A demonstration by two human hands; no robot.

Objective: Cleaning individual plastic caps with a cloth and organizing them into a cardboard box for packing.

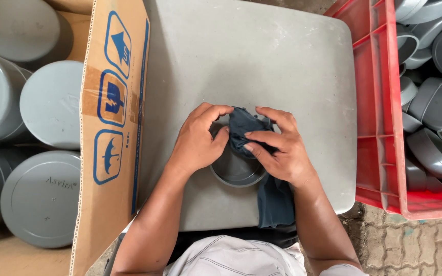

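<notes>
In the middle of the frame, the left hand (pixel 196 140) grips one grey cap (pixel 236 169) while the right hand (pixel 277 148) fingers pinch one dark cloth (pixel 244 128) onto it.

Even, soft daylight; sharp focus throughout; faint shadows, no glare

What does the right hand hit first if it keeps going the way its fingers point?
The right hand points left, fingers pressing the dark cloth against the grey cap. Straight on, it would likely meet the left hand first, which grips the cap's opposite side. Depth is unclear, but they look nearly touching.
</notes>
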